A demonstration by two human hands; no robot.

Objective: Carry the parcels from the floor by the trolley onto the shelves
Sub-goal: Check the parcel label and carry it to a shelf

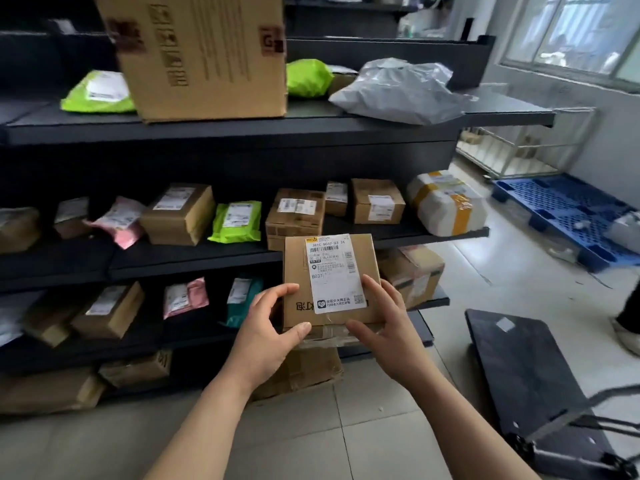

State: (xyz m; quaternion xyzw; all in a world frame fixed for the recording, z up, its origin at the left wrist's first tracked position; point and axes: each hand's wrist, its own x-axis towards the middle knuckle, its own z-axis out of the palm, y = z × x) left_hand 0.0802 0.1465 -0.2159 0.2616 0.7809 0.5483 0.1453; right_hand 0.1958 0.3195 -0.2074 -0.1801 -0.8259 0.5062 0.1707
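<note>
Risk first: small cardboard parcel (330,282) is held in the air in front of the shelves (242,128), pinched at its lower corners only, left hand (268,327) and right hand (388,323) both grasping it. A second taped parcel (329,336) seems stacked under it; may slide out. Middle shelf is crowded: brown box (295,216) and green mailer (236,221) sit near the likely gap, so a push-in could knock them. Room: pale tiled floor (311,427), dark trolley (530,382) to the right, blue pallet (568,216) beyond, window (571,32) far right.
</note>
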